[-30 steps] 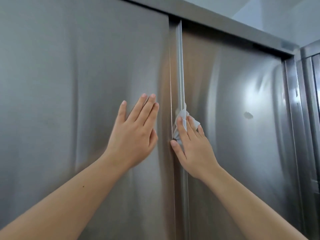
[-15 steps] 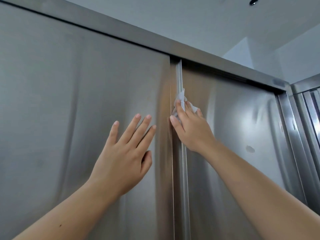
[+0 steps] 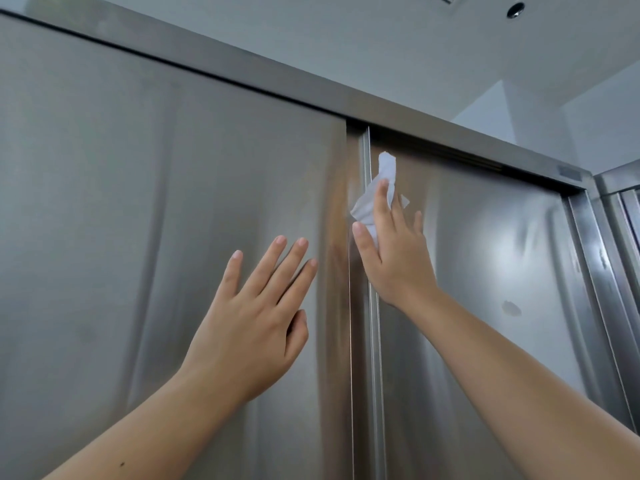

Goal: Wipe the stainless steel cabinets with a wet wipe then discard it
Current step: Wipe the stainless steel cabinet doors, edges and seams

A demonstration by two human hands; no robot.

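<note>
A tall stainless steel cabinet fills the view, with a left sliding door (image 3: 121, 202) and a right sliding door (image 3: 491, 265). A crumpled white wet wipe (image 3: 386, 169) lies against the right door beside its vertical edge strip (image 3: 374, 375), near the top. My right hand (image 3: 396, 252) presses the wipe onto the steel with straight fingers, and part of the wipe sticks out above the fingertips. My left hand (image 3: 249, 323) rests flat on the left door with fingers spread, holding nothing.
The cabinet's top rail (image 3: 242, 69) runs just above the wipe. A small round mark (image 3: 511, 308) shows on the right door. Another steel cabinet (image 3: 623, 209) adjoins at the far right. White ceiling and wall are above.
My right hand has slid the wipe up along the door's edge strip toward the top rail. The view has tilted upward. My left hand has stayed flat on the left door.
</note>
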